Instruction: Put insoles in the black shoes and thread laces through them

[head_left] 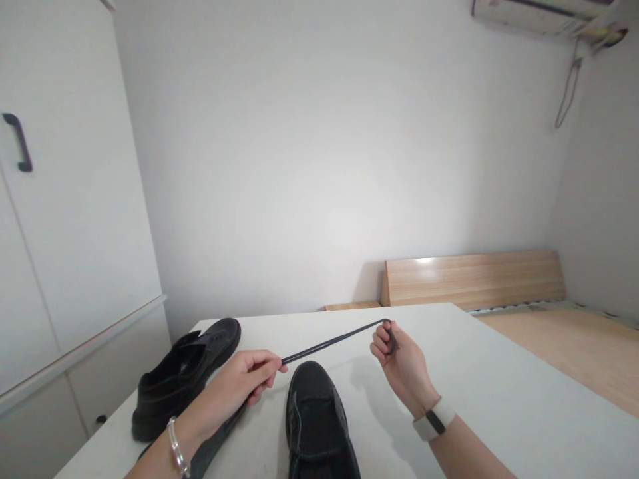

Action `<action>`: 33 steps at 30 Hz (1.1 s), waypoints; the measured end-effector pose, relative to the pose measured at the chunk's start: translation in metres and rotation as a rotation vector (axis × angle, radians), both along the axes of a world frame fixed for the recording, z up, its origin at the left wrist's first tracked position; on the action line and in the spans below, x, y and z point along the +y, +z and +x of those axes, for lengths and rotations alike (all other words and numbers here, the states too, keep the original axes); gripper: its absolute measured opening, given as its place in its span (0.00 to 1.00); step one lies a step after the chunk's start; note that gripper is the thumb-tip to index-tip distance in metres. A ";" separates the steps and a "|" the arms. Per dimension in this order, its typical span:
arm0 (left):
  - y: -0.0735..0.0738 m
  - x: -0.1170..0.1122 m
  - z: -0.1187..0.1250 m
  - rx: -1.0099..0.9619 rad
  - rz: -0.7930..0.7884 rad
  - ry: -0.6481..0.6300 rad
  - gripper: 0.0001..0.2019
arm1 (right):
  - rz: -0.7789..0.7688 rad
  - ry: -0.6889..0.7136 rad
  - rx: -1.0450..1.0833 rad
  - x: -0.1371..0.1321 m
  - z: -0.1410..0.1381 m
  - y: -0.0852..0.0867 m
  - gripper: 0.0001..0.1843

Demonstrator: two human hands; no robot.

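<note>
A dark shoelace (332, 341) is stretched between my two hands above the table. My left hand (254, 374) pinches one end, between thumb and fingers. At the other end, my right hand (392, 352) is closed on the lace, which loops over its fingers. Below the lace, a black shoe (317, 416) points away from me, its near part cut off by the frame. Another black shoe (170, 382) sits to the left, beyond my left forearm. Under that forearm a further dark object (219, 439) is mostly hidden, and I cannot make out what it is.
The white table (479, 386) reaches toward the wall. On the left stands a white cabinet (74, 199) with a dark handle (18, 143). A bed with a wooden headboard (474, 279) is at the right. An air conditioner (539, 14) hangs high on the wall.
</note>
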State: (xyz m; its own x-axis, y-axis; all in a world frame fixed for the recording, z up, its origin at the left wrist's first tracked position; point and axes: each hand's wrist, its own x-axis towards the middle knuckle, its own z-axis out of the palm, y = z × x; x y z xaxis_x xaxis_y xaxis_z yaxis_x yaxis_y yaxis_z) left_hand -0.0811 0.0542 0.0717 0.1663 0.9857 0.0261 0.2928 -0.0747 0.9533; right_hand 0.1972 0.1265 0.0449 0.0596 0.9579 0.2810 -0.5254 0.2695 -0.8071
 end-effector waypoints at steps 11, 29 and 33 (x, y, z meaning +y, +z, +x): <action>-0.001 -0.013 0.002 -0.002 0.307 0.207 0.16 | 0.257 -0.267 -0.653 -0.010 -0.012 -0.014 0.19; -0.017 -0.016 0.027 -0.878 -0.002 -0.089 0.09 | 0.343 -0.118 -0.581 -0.044 -0.042 -0.010 0.13; -0.019 -0.010 0.017 -0.927 -0.008 -0.026 0.17 | 0.250 0.072 -0.635 -0.033 -0.020 0.001 0.17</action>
State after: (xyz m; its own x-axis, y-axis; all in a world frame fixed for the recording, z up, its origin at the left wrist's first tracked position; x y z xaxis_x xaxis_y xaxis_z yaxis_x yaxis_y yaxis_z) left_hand -0.0641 0.0439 0.0527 0.1038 0.9827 0.1531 -0.5883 -0.0634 0.8062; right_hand 0.1768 0.0940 0.0460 -0.2515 0.8551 0.4534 0.0054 0.4697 -0.8828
